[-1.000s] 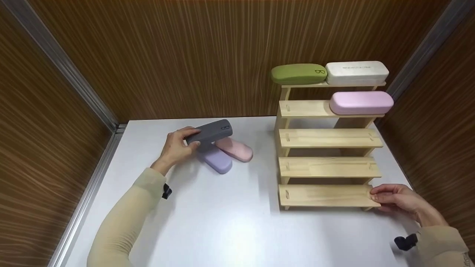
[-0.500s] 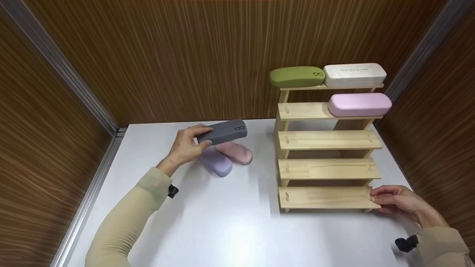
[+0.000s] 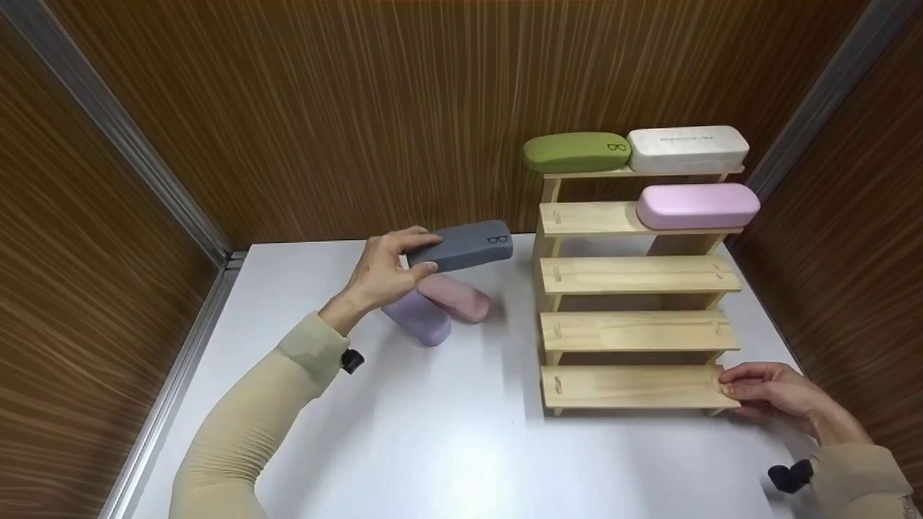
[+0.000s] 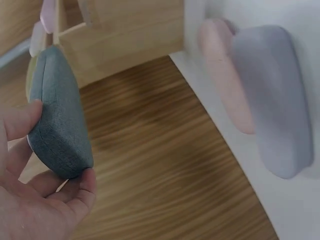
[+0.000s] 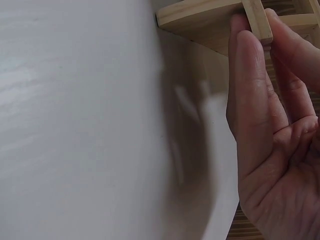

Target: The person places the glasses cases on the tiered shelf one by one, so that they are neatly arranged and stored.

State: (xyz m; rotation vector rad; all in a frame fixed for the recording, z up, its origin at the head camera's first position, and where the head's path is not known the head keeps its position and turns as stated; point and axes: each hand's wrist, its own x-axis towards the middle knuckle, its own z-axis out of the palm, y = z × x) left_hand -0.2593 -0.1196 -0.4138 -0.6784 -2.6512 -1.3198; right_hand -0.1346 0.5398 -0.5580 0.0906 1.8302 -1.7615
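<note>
My left hand [image 3: 388,270] grips one end of a grey glasses case [image 3: 465,246] with a small glasses print, thumb on the near side and fingers over the far side. The left wrist view shows the same case [image 4: 60,115] held off the table. Below it in the head view, a purple glasses case [image 3: 420,318] and a pink glasses case [image 3: 456,298] lie touching on the white table. At the right, my right hand [image 3: 786,396] pinches the end of the lowest board of a wooden stepped rack [image 3: 634,387]; the right wrist view shows this board [image 5: 257,22] between thumb and fingers.
On the rack's top step sit a green glasses case [image 3: 577,152] and a white glasses case [image 3: 689,148], side by side. A lilac-pink glasses case [image 3: 698,206] lies on the right of the second step. Wood-grain walls close in the white table [image 3: 433,447].
My left hand has carried the grey glasses case up and to the right, off the purple and pink cases towards the rack. The right hand keeps its hold on the board.
</note>
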